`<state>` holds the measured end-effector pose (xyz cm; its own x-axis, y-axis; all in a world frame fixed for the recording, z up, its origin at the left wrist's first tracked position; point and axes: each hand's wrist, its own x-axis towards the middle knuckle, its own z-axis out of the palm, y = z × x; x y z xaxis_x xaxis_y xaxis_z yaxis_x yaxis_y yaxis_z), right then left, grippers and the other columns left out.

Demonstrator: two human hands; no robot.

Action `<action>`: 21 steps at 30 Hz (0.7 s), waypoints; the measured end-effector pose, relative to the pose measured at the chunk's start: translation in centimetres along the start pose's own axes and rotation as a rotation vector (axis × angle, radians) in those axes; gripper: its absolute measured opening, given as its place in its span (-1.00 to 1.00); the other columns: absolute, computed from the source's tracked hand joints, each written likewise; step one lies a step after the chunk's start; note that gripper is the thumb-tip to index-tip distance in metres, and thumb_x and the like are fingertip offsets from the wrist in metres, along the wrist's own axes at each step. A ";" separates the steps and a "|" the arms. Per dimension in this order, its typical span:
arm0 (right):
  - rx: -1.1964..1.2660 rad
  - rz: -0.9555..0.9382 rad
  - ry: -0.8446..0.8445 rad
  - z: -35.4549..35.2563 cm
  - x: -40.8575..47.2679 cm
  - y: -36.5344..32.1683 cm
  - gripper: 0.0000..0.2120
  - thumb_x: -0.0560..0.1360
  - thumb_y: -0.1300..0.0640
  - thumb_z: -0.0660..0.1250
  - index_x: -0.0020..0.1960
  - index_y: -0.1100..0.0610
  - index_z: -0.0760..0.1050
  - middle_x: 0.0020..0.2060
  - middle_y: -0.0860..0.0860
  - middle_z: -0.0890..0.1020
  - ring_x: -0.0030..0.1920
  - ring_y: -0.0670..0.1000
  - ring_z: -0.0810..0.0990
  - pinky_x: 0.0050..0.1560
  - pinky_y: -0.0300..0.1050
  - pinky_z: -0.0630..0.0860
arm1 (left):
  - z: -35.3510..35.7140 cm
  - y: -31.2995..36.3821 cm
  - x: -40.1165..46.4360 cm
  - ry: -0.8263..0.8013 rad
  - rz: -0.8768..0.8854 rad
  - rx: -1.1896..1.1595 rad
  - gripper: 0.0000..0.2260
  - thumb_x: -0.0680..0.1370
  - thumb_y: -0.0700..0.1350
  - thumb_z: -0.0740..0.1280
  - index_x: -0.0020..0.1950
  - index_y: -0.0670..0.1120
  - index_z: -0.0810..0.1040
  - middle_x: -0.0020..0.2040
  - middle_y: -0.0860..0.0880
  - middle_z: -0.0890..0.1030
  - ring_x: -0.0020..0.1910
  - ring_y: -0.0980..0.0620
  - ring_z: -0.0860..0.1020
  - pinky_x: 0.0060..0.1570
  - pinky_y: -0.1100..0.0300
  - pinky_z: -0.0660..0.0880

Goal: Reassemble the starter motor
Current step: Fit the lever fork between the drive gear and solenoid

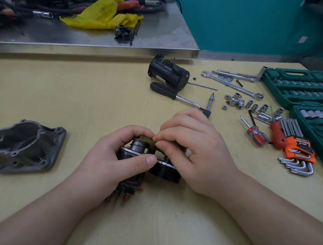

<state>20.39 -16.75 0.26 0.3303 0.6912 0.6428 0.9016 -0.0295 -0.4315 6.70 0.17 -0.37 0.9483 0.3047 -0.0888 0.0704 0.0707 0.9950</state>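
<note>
Gripping a partly assembled starter motor unit [163, 170] at the centre of a pale yellow worktable [82, 97], a person works on it with both bare hands. The left hand [114, 163] curls round the unit's left cylinder, thumb pressed against its metal flange and fingers wrapped over the top. The right hand [191, 149] reaches in from 3 o'clock, its fingertips pinching a small olive-brown lever piece [148, 140] that sits across the top of the unit; how that piece seats is hidden by the fingers. The unit's black round section lies on the table under the right hand.

At 9 o'clock from the hands, well apart, lies a grey cast-metal nose housing [21, 147], its open side facing up. At 12 o'clock a black cylindrical motor casing [168, 74] lies on its side, with a black-handled screwdriver [170, 93] just beside it. Toward 2 o'clock are scattered loose sockets [253, 106], nuts and a combination spanner [234, 86]. At 3 o'clock lie red-handled screwdrivers [257, 135] and a set of hex keys in an orange holder [298, 149], next to an open green socket case [300, 88]. Beyond the table at 11 o'clock, a steel bench [162, 40] carries a yellow rag [101, 13] and black cables [31, 0].
</note>
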 end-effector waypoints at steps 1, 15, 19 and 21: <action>0.003 0.001 -0.004 0.0 0.0 0.0 -0.92 0.58 0.26 0.47 -0.03 0.22 0.74 -0.10 0.01 0.71 0.01 0.11 0.58 0.11 0.04 0.50 | 0.0 0.0 0.0 -0.001 0.000 -0.004 -0.59 0.34 0.03 0.61 0.16 0.00 0.71 -0.14 -0.12 0.66 -0.31 -0.09 0.65 -0.31 0.02 0.64; 0.108 0.182 -0.050 0.0 0.2 0.1 -0.95 0.49 0.12 0.55 -0.07 0.09 0.73 -0.07 -0.11 0.67 0.13 0.04 0.57 0.20 0.11 0.46 | -0.2 -0.3 0.0 -0.018 0.001 -0.006 -0.60 0.36 0.03 0.61 0.19 0.05 0.72 -0.10 -0.08 0.70 -0.27 -0.08 0.67 -0.28 -0.03 0.68; 0.075 0.076 -0.050 -0.4 0.0 0.5 -0.96 0.51 0.14 0.57 -0.07 0.11 0.76 -0.09 -0.03 0.69 0.10 0.11 0.58 0.18 0.15 0.46 | -0.2 -0.4 0.0 -0.011 -0.011 -0.004 -0.57 0.36 0.04 0.62 0.21 0.02 0.71 -0.04 -0.10 0.69 -0.21 -0.08 0.67 -0.24 -0.05 0.69; 0.068 0.059 -0.051 -0.7 -0.2 0.7 -0.95 0.51 0.13 0.56 -0.06 0.10 0.78 -0.09 -0.01 0.68 0.11 0.13 0.57 0.17 0.17 0.47 | -0.3 -0.5 0.0 -0.008 -0.021 -0.003 -0.56 0.35 0.04 0.62 0.21 0.02 0.71 -0.03 -0.11 0.68 -0.20 -0.08 0.67 -0.24 -0.05 0.69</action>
<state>21.19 -17.38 0.24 0.3665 0.7255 0.5825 0.8592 -0.0238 -0.5110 6.59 0.41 -0.87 0.9492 0.2953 -0.1090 0.0892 0.0798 0.9928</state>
